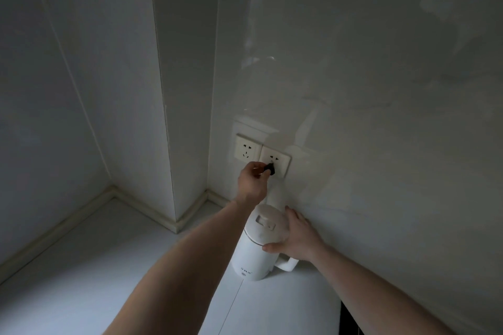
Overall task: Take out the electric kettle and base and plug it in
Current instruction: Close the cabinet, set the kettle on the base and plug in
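A white electric kettle (254,250) stands upright on the white counter (109,266), close to the wall. Its base is hidden beneath it. My right hand (295,235) rests on the kettle's lid and upper side, with its fingers spread around it. My left hand (251,179) reaches up to the wall and pinches a black plug (270,168). The plug sits against the lower holes of the right wall socket (275,160). The cord is hidden behind my left arm.
A second, free socket (245,151) sits just left of the one in use. A wall column (187,117) juts out on the left, with a pale skirting strip (152,212) along the counter's back edge. A dark gap (351,321) shows at the bottom right.
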A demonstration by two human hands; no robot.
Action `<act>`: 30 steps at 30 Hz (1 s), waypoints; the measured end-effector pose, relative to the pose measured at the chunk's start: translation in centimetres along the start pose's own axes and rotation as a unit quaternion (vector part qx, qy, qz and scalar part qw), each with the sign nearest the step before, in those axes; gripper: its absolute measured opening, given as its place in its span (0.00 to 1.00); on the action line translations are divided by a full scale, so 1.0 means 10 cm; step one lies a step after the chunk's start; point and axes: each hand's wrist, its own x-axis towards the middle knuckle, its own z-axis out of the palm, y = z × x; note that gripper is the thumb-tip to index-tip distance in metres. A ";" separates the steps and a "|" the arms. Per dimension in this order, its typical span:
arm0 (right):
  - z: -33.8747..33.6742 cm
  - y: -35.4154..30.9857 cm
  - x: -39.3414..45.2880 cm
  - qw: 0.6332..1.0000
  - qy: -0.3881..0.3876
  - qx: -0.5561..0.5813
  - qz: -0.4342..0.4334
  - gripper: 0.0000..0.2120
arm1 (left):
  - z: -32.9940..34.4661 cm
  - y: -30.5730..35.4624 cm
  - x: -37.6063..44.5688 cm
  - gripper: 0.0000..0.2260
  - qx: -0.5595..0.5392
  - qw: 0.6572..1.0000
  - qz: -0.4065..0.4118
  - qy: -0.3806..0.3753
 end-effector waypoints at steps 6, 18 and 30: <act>-0.02 0.09 -0.02 1.000 0.003 0.009 0.013 0.68 | -0.04 -0.02 0.04 0.05 0.007 1.000 0.011 -0.006; 0.02 0.05 -0.08 1.000 0.000 0.022 -0.005 0.62 | 0.05 -0.15 -0.06 0.06 -0.029 1.000 0.000 0.003; 0.00 0.13 -0.16 0.999 0.006 0.042 -0.006 0.54 | 0.04 -0.16 -0.07 0.06 -0.036 0.999 0.028 0.010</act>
